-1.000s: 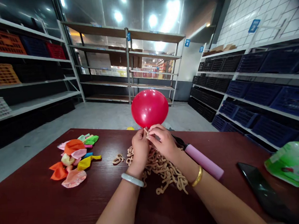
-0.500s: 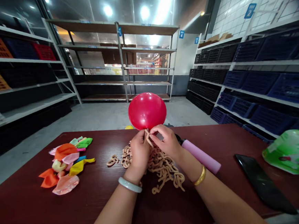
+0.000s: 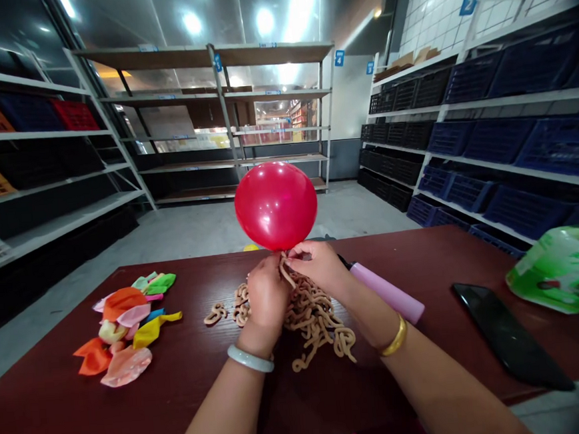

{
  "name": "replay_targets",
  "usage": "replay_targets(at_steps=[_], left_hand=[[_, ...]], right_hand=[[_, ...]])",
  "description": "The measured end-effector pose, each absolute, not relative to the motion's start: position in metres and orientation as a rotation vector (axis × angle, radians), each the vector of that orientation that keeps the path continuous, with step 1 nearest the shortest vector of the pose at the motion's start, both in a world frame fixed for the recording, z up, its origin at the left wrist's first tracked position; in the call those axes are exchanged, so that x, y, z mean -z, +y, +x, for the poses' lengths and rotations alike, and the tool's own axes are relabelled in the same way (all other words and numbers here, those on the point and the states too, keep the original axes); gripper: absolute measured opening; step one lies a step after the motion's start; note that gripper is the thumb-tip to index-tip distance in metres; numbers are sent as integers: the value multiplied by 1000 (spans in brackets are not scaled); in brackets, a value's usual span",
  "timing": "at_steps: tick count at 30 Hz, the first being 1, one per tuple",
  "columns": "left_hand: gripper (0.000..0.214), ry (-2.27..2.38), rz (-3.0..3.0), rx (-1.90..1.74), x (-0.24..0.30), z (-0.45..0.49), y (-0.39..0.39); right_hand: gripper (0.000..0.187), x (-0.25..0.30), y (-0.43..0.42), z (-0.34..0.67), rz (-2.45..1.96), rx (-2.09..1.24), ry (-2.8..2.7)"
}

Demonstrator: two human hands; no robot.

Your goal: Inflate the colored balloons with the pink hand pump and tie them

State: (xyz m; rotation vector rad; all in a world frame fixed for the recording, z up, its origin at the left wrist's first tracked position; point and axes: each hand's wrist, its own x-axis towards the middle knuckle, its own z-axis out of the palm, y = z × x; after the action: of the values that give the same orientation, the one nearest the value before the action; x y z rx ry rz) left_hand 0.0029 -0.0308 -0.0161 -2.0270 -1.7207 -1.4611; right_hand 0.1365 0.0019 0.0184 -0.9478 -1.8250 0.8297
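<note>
gripping neck of red balloon (image 3: 276,206) in left hand (image 3: 269,289), pinching tan strand (image 3: 287,275) there with right hand (image 3: 317,264), above far edge of table (image 3: 183,399); already inflated, not visibly fastened yet; with limp balloons (image 3: 124,303) uninflated at left.

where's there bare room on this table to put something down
Bare patches: the table between the limp balloons and left forearm, and between the pink cylinder and phone. Crowded: the middle, with the left hand and right hand below the red balloon, over beige cords.
</note>
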Motion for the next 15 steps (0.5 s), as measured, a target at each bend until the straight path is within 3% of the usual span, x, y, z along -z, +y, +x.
replay_targets(at_steps=[3,7,9,15], left_hand=[[21,-1725,-2064,1578,16,5,-28],[18,-1763,-2080,1886,17,10,-22],[20,-1800,-2031,2036,19,11,-20],[21,-1824,-1965,2073,21,9,-20]], right_hand=[[3,-18,-1,137,-985,-681,-1857],[4,-14,-10,133,-1059,-86,-1895],[8,-13,-13,132,-1057,58,-1920],[12,-6,-5,131,-923,-159,-1928]])
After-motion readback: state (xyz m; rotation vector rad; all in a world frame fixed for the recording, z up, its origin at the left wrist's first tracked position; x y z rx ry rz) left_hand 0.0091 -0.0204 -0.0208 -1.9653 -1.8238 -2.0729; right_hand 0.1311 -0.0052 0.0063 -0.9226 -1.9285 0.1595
